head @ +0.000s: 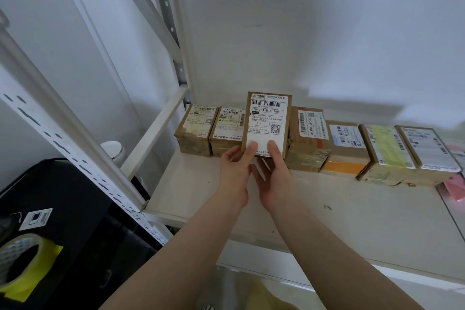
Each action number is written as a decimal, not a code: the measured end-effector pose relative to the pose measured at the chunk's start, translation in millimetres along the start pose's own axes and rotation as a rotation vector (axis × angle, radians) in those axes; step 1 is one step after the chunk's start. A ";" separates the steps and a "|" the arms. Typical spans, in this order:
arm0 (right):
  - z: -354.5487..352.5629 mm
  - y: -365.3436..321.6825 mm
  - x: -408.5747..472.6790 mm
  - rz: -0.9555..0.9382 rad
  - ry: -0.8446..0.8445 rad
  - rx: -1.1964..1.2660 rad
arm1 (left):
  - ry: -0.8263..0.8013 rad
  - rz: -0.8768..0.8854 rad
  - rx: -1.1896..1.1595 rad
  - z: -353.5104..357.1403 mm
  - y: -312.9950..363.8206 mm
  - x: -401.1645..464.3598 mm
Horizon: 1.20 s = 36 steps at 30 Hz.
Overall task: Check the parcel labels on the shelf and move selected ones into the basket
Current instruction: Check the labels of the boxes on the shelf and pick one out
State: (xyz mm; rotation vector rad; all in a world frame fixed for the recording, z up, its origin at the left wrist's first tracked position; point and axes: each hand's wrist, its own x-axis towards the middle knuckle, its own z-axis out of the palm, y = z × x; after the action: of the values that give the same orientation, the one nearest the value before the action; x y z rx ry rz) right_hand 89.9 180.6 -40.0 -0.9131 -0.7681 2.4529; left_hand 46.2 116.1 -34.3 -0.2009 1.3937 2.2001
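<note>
A row of small brown cardboard parcels lies on the white shelf [327,211], each with a white label on top. I hold one parcel [266,118] tilted upright above the row, its label with barcode and QR code facing me. My left hand [235,171] grips its lower left corner, thumb on the label. My right hand [273,173] grips the lower right corner, thumb on the label too. Two parcels [212,131] lie left of it. Several more parcels [364,148] lie to its right. No basket is in view.
White upright posts and a diagonal brace [75,143] frame the shelf's left side. A black case [75,221] with a roll of tape [22,259] on a yellow pad sits low at left. Pink packaging [455,184] pokes in at the far right.
</note>
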 end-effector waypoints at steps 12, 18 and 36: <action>6.2 -0.8 0.0 0.002 0.053 0.008 | -0.118 -0.033 -0.009 1.1 0.5 1.4; 10.3 -6.0 -3.6 -0.016 0.058 -0.001 | -0.128 -0.028 0.011 5.6 4.5 0.1; 8.3 2.9 21.8 0.106 0.147 -0.017 | 0.034 -0.235 0.046 13.6 2.5 15.9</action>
State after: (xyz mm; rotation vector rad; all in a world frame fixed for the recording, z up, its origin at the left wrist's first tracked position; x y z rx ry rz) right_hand 68.3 187.3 -46.6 -1.1531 -0.7067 2.4393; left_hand 33.4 132.7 -32.3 -0.3681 1.3627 1.9786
